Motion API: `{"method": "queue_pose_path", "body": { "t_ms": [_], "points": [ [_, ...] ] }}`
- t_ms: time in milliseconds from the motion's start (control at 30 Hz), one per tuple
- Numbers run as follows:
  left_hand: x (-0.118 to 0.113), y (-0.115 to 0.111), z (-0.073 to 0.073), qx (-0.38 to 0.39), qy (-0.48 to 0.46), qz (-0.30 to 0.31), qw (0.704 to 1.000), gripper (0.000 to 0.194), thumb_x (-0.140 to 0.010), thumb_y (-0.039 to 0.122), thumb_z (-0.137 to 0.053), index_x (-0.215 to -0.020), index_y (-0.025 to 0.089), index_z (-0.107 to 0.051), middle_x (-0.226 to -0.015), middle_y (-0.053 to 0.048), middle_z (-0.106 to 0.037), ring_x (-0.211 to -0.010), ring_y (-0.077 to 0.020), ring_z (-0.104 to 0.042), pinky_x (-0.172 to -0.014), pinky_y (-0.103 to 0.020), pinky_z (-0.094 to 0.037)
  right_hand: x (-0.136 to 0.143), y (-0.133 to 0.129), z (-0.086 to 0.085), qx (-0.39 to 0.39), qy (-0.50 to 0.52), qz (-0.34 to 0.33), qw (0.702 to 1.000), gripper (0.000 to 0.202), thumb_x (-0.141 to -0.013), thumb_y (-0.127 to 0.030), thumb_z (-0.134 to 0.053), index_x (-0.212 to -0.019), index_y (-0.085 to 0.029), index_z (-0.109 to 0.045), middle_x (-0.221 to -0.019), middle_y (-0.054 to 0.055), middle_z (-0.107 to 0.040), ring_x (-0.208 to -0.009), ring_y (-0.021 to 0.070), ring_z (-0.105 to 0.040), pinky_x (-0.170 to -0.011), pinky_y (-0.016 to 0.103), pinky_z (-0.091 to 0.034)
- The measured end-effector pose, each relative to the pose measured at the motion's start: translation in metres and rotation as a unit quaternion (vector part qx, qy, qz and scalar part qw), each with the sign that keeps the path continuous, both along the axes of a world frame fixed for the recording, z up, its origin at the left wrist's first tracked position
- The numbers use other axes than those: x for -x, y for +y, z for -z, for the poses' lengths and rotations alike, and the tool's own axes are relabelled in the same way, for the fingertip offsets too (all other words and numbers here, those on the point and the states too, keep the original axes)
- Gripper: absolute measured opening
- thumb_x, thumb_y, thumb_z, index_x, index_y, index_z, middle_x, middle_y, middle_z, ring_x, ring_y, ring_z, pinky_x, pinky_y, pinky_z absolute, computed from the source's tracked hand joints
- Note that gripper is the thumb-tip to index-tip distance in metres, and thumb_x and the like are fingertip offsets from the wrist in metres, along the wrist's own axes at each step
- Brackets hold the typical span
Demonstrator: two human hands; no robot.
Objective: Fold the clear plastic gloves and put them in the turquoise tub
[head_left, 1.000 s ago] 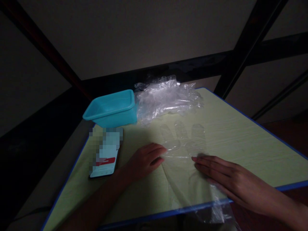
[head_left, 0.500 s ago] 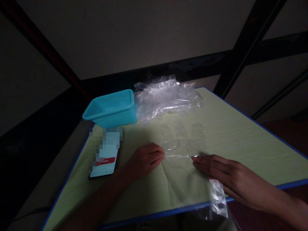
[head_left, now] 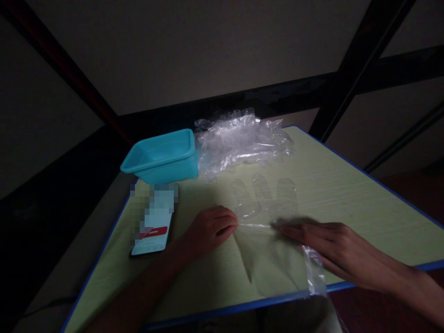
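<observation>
A clear disposable plastic glove (head_left: 263, 206) lies flat on the table, its fingers pointing away from me. At the glove's left side, my left hand (head_left: 213, 231) is closed, thumb and fingertips pinching the edge. A taut crease runs across from there toward my right hand (head_left: 322, 243). That hand's fingers are pressed together on the glove's right side; its thumb is mostly hidden beneath. A crumpled, shiny strip of clear plastic (head_left: 315, 273) hangs under the right hand at the table's front edge.
A pile of clear plastic gloves (head_left: 243, 141) sits at the back of the table (head_left: 350, 203). Left of it stands a turquoise plastic basket (head_left: 166, 171). A phone (head_left: 152, 243) with its screen lit lies near the left edge. A wall (head_left: 208, 55) rises behind.
My right fingertips have slid slightly to the right. Folds in the lower part of the glove have shifted, and the hanging strip has risen a little. My left hand stays nearly in place.
</observation>
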State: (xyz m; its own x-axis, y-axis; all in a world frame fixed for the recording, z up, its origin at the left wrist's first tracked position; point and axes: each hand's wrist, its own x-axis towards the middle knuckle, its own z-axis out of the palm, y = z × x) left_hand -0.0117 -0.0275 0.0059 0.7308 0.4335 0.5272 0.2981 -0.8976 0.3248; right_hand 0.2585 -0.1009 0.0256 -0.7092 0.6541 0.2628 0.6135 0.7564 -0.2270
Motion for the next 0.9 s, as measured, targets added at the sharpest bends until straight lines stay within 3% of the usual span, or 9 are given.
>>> {"method": "queue_pose_path", "body": {
  "t_ms": [300, 467, 600, 767, 900],
  "points": [
    [-0.001, 0.0, 0.002, 0.098, -0.018, -0.03, 0.995, 0.013, -0.081, 0.009, -0.053, -0.076, 0.013, -0.064, -0.077, -0.006, -0.068, -0.072, -0.0131, -0.063, -0.066, -0.023, -0.05, -0.002, 0.01, -0.009, 0.139, 0.105, 0.077, 0.982, 0.033, -0.094, -0.03, -0.03, -0.105, -0.02, -0.06, -0.091, 0.006, -0.07, -0.075, 0.0188, -0.067, -0.063, 0.029, -0.052],
    [-0.003, 0.004, -0.001, 0.205, -0.041, -0.048, 0.977, 0.013, -0.078, 0.01, -0.054, -0.071, 0.014, -0.064, -0.075, -0.005, -0.067, -0.071, -0.013, -0.063, -0.067, -0.023, -0.048, 0.002, 0.021, -0.011, 0.247, 0.187, 0.14, 0.94, 0.035, -0.092, -0.04, -0.034, -0.075, -0.019, -0.057, -0.065, 0.001, -0.058, -0.055, 0.0136, -0.054, -0.05, 0.025, -0.042],
    [-0.006, 0.005, -0.004, 0.268, -0.049, -0.082, 0.959, 0.012, -0.075, 0.011, -0.055, -0.066, 0.014, -0.063, -0.072, -0.004, -0.066, -0.068, -0.0132, -0.062, -0.063, -0.022, -0.046, 0.004, 0.031, -0.002, 0.315, 0.239, 0.181, 0.901, 0.036, -0.089, -0.046, -0.039, -0.069, -0.019, -0.052, -0.065, 0.0, -0.053, -0.059, 0.0135, -0.05, -0.052, 0.025, -0.04],
    [-0.01, 0.004, -0.003, 0.315, -0.055, -0.126, 0.939, 0.009, -0.072, 0.013, -0.054, -0.066, 0.014, -0.061, -0.071, -0.003, -0.064, -0.066, -0.0132, -0.059, -0.06, -0.022, -0.044, 0.005, 0.039, 0.005, 0.345, 0.281, 0.216, 0.869, 0.039, -0.086, -0.051, -0.041, -0.065, -0.019, -0.05, -0.057, -0.001, -0.049, -0.05, 0.0116, -0.044, -0.046, 0.024, -0.034],
    [-0.011, 0.005, -0.001, 0.355, -0.071, -0.147, 0.921, 0.008, -0.071, 0.015, -0.053, -0.069, 0.014, -0.06, -0.068, -0.001, -0.061, -0.061, -0.0118, -0.056, -0.056, -0.021, -0.042, 0.005, 0.044, 0.006, 0.33, 0.27, 0.213, 0.879, 0.04, -0.086, -0.051, -0.041, -0.065, -0.019, -0.052, -0.057, 0.0, -0.051, -0.049, 0.0107, -0.044, -0.045, 0.024, -0.033]
  ]
}}
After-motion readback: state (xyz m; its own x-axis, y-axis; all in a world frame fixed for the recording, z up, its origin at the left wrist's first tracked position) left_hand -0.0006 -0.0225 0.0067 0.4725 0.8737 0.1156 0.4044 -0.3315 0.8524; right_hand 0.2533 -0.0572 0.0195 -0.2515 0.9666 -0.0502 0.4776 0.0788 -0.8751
